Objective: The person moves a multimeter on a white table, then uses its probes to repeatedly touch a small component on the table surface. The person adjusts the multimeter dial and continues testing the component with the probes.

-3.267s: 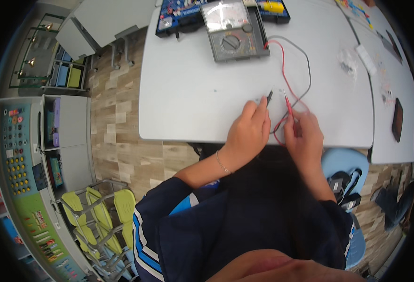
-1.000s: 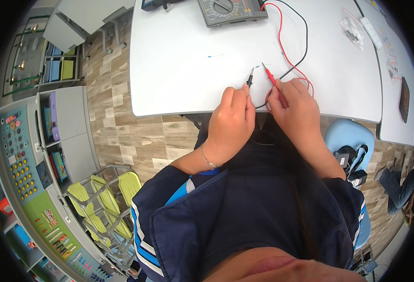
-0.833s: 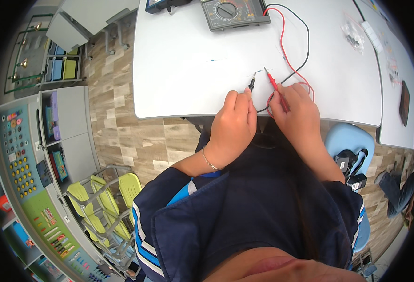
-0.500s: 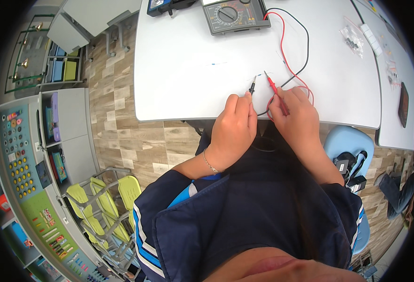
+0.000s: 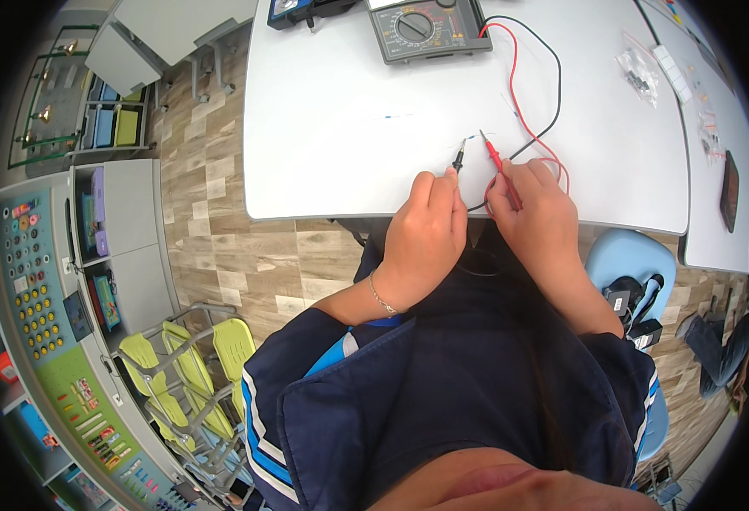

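My left hand point(image 5: 428, 223) is closed on the black test probe point(image 5: 459, 157), its tip pointing away from me. In my right hand point(image 5: 534, 200) is the red test probe point(image 5: 495, 158), slanting up and left. Between the two tips lies a small blue resistor point(image 5: 472, 137) on the white table point(image 5: 332, 162). Both tips are at or close to its thin leads; I cannot tell whether they touch. Red and black wires run from the probes to an analog multimeter point(image 5: 425, 34) at the far edge of the view.
Another resistor point(image 5: 389, 116) lies left of the probes, and one point(image 5: 515, 113) sits by the red wire. At the right are a plastic bag point(image 5: 637, 70) of small parts and a dark phone-like slab point(image 5: 729, 192). A blue chair point(image 5: 630, 255) stands against the table's near right side.
Hardly anything differs. The view has shifted very slightly, and both hands keep their probes by the resistor as before.
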### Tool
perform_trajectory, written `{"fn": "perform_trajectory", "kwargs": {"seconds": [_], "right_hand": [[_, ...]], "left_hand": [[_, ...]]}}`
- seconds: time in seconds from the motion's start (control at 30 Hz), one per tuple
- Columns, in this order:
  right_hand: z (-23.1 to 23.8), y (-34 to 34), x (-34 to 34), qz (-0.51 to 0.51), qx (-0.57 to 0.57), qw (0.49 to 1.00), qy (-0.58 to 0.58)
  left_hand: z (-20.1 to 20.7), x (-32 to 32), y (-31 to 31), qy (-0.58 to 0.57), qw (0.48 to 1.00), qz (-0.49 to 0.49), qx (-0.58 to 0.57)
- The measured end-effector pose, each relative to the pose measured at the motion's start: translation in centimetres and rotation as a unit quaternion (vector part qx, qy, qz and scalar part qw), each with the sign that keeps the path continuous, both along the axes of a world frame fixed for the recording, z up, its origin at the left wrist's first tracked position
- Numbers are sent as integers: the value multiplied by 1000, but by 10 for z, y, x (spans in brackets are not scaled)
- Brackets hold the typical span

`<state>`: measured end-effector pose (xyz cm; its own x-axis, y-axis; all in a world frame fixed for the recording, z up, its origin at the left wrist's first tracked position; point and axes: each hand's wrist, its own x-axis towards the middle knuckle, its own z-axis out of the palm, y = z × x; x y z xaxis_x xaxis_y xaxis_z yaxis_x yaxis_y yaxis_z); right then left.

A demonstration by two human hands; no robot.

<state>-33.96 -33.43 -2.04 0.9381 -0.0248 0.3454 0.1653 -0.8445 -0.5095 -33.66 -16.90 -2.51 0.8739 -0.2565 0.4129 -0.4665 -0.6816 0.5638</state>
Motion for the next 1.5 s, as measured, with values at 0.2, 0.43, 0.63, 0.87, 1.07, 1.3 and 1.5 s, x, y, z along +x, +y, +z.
{"fn": "perform_trajectory", "kwargs": {"seconds": [0.2, 0.43, 0.63, 0.87, 1.07, 1.3, 1.5], "right_hand": [[-2, -1, 1, 11, 3, 999, -33], [-4, -2, -2, 13, 24, 998, -57], [-2, -2, -3, 18, 19, 998, -55], [-4, -2, -5, 14, 17, 1000, -19], [-4, -2, -5, 9, 11, 1000, -12], [-4, -2, -5, 9, 7, 1000, -6], [-4, -2, -5, 3, 6, 1000, -2]], "left_hand": [[-1, 0, 0, -12, 1000, 1, 5], [-1, -1, 0, -4, 1000, 1, 6], [-1, 1, 0, -15, 1000, -5, 7], [-1, 0, 0, -3, 1000, -3, 9], [0, 0, 1, -7, 1000, -5, 7], [0, 0, 1, -3, 1000, -7, 0], [-1, 1, 1, -10, 1000, -7, -2]]}}
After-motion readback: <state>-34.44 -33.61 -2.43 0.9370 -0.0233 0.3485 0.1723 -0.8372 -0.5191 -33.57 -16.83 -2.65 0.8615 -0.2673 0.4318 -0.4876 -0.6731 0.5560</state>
